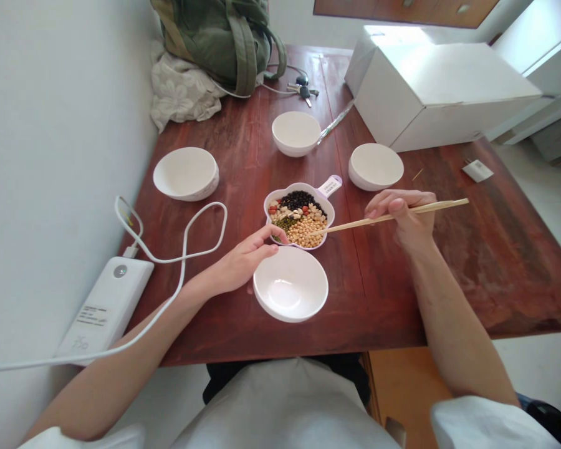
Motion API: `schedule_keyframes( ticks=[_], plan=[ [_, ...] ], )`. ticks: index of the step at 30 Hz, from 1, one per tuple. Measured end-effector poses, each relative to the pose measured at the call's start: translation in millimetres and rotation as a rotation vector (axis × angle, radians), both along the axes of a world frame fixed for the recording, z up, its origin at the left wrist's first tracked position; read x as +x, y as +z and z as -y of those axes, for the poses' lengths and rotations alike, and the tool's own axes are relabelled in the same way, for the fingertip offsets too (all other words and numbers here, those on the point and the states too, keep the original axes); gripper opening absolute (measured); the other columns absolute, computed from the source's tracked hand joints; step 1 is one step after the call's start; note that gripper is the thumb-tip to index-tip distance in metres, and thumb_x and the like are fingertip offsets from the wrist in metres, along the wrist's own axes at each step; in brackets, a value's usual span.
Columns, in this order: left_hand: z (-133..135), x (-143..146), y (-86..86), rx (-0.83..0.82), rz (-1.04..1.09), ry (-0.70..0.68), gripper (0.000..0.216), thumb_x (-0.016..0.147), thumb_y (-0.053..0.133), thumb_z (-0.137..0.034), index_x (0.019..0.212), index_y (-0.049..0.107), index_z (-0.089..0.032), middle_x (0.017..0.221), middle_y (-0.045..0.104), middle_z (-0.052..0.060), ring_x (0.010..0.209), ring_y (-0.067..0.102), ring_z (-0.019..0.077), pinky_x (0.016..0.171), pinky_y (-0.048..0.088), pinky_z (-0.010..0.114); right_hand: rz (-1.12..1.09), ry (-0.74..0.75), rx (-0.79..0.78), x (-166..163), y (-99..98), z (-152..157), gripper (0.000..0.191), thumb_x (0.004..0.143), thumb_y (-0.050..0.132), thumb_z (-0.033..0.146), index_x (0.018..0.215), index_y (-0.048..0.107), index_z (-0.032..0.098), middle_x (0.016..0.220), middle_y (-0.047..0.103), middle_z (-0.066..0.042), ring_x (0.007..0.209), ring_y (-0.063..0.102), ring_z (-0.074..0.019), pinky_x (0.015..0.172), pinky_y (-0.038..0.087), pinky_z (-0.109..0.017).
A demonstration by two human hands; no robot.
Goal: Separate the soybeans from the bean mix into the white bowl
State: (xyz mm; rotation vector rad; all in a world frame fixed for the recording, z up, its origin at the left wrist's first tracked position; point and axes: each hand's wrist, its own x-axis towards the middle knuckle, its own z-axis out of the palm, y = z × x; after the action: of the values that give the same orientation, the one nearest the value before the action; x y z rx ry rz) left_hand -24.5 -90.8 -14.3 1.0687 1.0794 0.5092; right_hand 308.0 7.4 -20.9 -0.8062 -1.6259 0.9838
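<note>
A flower-shaped dish [300, 189] holds mixed beans in black, green, red, white and yellow. My right hand [404, 212] is closed around a pair of wooden chopsticks [393, 216]; their tips rest in the yellow beans. My left hand [247, 255] rests on the wooden table [472, 249] with fingers curled and fingertips touching the dish's near-left rim, beside an empty white bowl [290, 284] right in front of me.
Three more empty white bowls stand around the dish: left [186, 173], far middle [296, 132] and right [375, 165]. A white power bank [106, 308] with cable lies at left. A green backpack [224, 37], keys [303, 87] and white boxes [434, 93] fill the far side.
</note>
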Motion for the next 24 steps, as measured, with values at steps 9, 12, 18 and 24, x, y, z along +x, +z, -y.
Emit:
schedule_keyframes(
  ticks=[9,12,18,24],
  plan=[
    [0.2,0.6,2.4,0.008,0.001,-0.011,0.02,0.108,0.054,-0.041,0.121,0.055,-0.025,0.09,0.061,-0.001,0.066,0.056,0.0127,0.058,0.043,0.024,-0.206,-0.026,-0.042,-20.7,-3.5,5.7,0.05,0.089,0.077,0.066,0.063,0.082,0.023,0.059,0.067,-0.007,0.049,0.061,-0.017,0.039,0.043,-0.032],
    [-0.3,1.3,1.8,0.009,0.007,-0.005,0.021,0.107,0.055,-0.041,0.12,0.055,-0.025,0.09,0.061,-0.001,0.066,0.056,0.0128,0.058,0.043,0.024,-0.313,-0.07,-0.053,-23.3,0.4,2.9,0.059,0.091,0.074,0.066,0.05,0.069,0.023,0.046,0.052,-0.002,0.04,0.051,-0.0148,0.037,0.036,-0.032],
    [-0.7,1.1,0.1,0.017,-0.015,-0.004,0.022,0.106,0.055,-0.043,0.119,0.055,-0.025,0.087,0.062,-0.001,0.065,0.056,0.0136,0.056,0.042,0.024,-0.059,-0.127,0.174,-9.8,24.1,19.4,0.064,0.096,0.072,0.058,0.044,0.056,0.025,0.042,0.045,0.0,0.038,0.042,-0.0131,0.042,0.025,-0.034],
    [0.2,1.0,0.8,0.004,-0.005,0.001,0.023,0.106,0.056,-0.043,0.12,0.055,-0.025,0.09,0.063,0.0,0.066,0.058,0.014,0.057,0.044,0.025,0.39,0.107,0.305,-22.4,35.0,35.1,0.044,0.096,0.076,0.048,0.061,0.068,0.022,0.058,0.064,-0.001,0.049,0.053,-0.0109,0.048,0.033,-0.032]
  ],
)
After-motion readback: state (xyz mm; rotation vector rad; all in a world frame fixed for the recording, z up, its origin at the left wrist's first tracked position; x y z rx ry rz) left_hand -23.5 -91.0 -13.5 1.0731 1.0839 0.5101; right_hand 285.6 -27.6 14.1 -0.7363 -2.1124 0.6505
